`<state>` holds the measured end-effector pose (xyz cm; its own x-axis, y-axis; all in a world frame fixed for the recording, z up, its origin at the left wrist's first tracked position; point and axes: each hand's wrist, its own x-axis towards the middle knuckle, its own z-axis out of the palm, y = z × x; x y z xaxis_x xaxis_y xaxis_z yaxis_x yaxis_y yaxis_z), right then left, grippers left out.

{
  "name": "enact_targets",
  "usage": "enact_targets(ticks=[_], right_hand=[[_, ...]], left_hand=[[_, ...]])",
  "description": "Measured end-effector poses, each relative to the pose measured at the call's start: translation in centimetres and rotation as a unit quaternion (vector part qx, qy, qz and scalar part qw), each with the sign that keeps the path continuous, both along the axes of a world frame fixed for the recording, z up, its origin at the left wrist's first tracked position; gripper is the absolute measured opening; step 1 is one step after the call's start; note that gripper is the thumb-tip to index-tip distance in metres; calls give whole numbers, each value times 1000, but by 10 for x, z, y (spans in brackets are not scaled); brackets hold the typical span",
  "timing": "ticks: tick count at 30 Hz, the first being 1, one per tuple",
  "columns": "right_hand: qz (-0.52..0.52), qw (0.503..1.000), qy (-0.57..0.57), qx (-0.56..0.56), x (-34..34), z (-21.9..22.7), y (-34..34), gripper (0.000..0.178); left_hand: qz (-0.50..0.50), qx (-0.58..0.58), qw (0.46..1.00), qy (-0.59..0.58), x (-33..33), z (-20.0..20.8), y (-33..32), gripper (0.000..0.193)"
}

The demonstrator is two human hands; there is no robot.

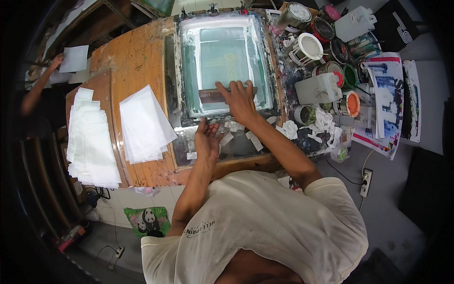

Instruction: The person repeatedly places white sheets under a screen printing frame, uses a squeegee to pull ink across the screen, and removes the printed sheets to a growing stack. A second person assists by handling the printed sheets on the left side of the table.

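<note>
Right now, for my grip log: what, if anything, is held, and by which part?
The right hand holds the brown squeegee, fingers over its middle and right part. Whether the left hand grips the frame is unclear.

Both arms reach forward, elbows bent. Right forearm (283, 146) angles inward and away from the body; right hand (240, 103) is back-up, knuckles raised, digits spread and hooked downward in a grip. Left forearm (201, 173) runs more nearly straight ahead, wrist rolled outward. Left hand (208, 142) lies nearer the body, palm up, fingers loosely parted and partly curled. Hands near each other, apart.
</note>
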<state>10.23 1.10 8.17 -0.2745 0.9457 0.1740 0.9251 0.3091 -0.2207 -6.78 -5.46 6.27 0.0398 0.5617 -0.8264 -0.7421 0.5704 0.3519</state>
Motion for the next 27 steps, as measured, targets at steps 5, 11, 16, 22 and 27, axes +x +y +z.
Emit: enact_targets(ticks=[5,11,16,22,27], right_hand=[[-1,999,6,42,-1,-18,10,69],[-25,995,-1,97,12,-35,102,54],[-54,990,-12,132,37,-43,215,52],[3,997,-16,-71,49,-10,212,55],[50,992,57,-97,34,36,67,58]], left_hand=[[-3,-11,1000,18,1,-1,4,34],[-21,4,1000,18,3,8,4,38],[-26,-4,999,30,3,9,4,34],[-29,-15,999,37,-1,11,6,32],[-43,23,999,-1,-11,19,-3,28]])
